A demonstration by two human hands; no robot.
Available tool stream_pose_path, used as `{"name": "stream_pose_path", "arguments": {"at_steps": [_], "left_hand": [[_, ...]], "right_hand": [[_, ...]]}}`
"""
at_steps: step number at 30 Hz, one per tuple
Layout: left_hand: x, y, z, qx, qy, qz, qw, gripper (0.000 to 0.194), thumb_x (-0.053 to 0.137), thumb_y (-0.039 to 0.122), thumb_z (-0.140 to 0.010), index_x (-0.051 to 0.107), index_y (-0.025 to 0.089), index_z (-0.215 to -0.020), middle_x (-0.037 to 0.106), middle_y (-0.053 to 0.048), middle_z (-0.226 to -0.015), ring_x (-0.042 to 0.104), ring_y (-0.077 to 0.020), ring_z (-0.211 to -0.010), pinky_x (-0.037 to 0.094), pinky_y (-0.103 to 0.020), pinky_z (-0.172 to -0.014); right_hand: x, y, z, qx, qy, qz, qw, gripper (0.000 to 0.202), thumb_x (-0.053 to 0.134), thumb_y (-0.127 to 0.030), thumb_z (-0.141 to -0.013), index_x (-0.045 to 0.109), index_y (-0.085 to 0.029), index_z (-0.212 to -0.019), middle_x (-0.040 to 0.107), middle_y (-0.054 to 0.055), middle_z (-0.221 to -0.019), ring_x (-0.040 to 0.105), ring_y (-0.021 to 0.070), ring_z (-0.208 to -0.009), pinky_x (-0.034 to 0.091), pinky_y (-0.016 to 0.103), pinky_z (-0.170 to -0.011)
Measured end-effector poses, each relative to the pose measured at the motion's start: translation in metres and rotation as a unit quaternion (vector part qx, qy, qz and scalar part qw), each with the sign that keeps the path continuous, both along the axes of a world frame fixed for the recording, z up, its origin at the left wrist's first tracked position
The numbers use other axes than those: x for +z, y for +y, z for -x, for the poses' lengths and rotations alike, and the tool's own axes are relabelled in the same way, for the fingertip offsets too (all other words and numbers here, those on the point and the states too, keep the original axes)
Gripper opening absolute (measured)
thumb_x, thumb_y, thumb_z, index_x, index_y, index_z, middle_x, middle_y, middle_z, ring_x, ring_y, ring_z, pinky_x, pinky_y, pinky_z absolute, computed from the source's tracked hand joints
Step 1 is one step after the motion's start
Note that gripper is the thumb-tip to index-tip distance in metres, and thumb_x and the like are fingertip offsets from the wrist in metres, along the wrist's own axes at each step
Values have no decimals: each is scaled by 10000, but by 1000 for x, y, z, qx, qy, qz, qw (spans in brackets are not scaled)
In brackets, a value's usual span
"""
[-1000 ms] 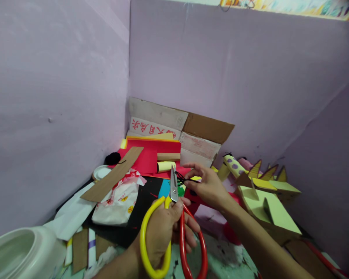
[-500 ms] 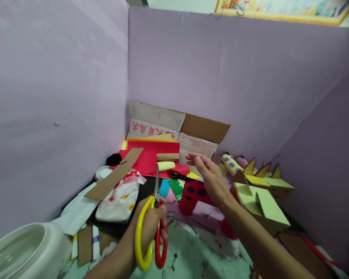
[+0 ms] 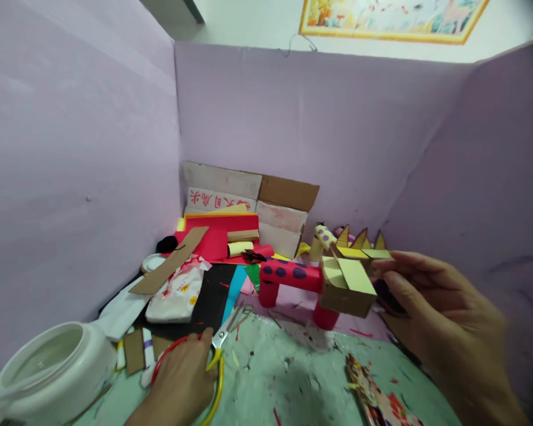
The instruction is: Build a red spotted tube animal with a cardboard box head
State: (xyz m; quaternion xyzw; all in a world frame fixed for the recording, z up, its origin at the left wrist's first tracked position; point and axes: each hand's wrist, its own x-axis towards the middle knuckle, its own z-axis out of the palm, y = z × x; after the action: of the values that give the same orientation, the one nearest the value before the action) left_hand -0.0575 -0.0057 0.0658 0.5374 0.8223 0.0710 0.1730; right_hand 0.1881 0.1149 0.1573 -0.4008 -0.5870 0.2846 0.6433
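My left hand [image 3: 184,376] is low on the table, its fingers closed over the handles of a pair of scissors [image 3: 221,338]. One handle is red, the other yellow, and the partly spread blades point away from me. On the right, my right hand [image 3: 446,328] pinches the right edge of a small cardboard box [image 3: 349,290] with pale yellow paper flaps on top. The box appears raised off the table, overlapping the right end of a red paper tube [image 3: 291,275] with purple spots, which stands on red tube legs.
A white pot [image 3: 55,376] stands at the left front. Behind are a white plastic bag [image 3: 177,300], a cardboard strip [image 3: 173,260], red paper [image 3: 204,239] and a leaning carton [image 3: 282,222]. Spiked cardboard pieces [image 3: 359,239] sit back right; a colourful flat scrap [image 3: 377,393] lies at front.
My left hand has lowered the scissors from upright to flat on the table. My right hand has moved right from above the red tube and taken the box, which is now nearer the tube.
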Motion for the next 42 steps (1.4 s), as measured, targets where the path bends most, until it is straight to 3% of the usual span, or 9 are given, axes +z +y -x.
{"name": "stream_pose_path", "arguments": {"at_steps": [6, 10, 13, 16, 20, 23, 30, 35, 42], "left_hand": [[16, -1, -14, 15, 66, -45, 997, 446, 445, 250, -793, 568, 79, -1187, 603, -207, -1149, 547, -347, -1072, 417, -448, -861], [19, 16, -32, 21, -58, -150, 987, 313, 460, 296, -798, 623, 168, -1033, 661, -99, -1046, 608, -253, -953, 449, -371, -822], [8, 32, -48, 28, -153, -226, 962, 259, 494, 304, -766, 635, 175, -940, 686, -69, -949, 634, -212, -850, 485, -322, -762], [-15, 42, -59, 33, -176, -331, 926, 225, 488, 310, -769, 639, 178, -871, 694, -54, -856, 649, -190, -760, 513, -291, -693], [-45, 41, -61, -52, -85, -460, 882, 155, 490, 253, -793, 632, 197, -816, 691, -29, -810, 654, -165, -726, 522, -254, -659], [-53, 38, -56, -98, -24, -503, 858, 127, 496, 193, -794, 622, 207, -806, 694, -11, -792, 661, -145, -717, 525, -223, -661], [-53, 37, -55, -119, -2, -514, 849, 130, 490, 147, -802, 600, 208, -835, 685, -9, -788, 664, -134, -730, 526, -197, -658], [-50, 33, -62, -133, -16, -497, 857, 151, 468, 100, -802, 565, 212, -832, 662, -5, -777, 644, -131, -728, 504, -213, -654], [-48, 30, -64, -131, -51, -462, 876, 168, 439, 84, -809, 566, 193, -813, 636, -22, -763, 618, -143, -718, 490, -248, -637]], "right_hand": [[-34, 12, -58, -18, 76, 125, 989, 374, 764, -359, -595, 642, -235, -926, 677, 29, -848, 616, 155, -714, 484, 209, -511], [-53, 19, -77, 1, 90, 147, 985, 479, 779, -356, -554, 610, -208, -977, 682, 43, -879, 637, 167, -768, 519, 231, -588], [-63, 29, -81, 54, 75, 176, 980, 586, 797, -329, -508, 557, -197, -1025, 684, 77, -934, 647, 221, -869, 541, 328, -722], [-68, 43, -84, 85, 40, 188, 978, 631, 794, -320, -500, 521, -196, -1055, 670, 122, -1025, 627, 275, -978, 512, 425, -837], [-64, 62, -86, 118, -35, 157, 980, 692, 766, -299, -551, 464, -192, -1164, 589, 159, -1200, 553, 294, -1116, 443, 481, -935], [-54, 73, -83, 150, -106, 114, 976, 735, 756, -275, -579, 434, -203, -1235, 536, 147, -1275, 499, 283, -1179, 397, 484, -980], [-47, 96, -68, 231, -238, 34, 943, 860, 758, -344, -594, 364, -214, -1347, 495, 126, -1320, 494, 280, -1166, 377, 480, -983], [-38, 102, -64, 250, -322, 25, 913, 879, 733, -379, -595, 358, -179, -1366, 418, 145, -1390, 485, 313, -1170, 396, 476, -960], [-15, 96, -62, 281, -394, 51, 874, 771, 688, -313, -596, 433, -185, -1312, 568, 110, -1211, 612, 256, -931, 499, 403, -819]]}}
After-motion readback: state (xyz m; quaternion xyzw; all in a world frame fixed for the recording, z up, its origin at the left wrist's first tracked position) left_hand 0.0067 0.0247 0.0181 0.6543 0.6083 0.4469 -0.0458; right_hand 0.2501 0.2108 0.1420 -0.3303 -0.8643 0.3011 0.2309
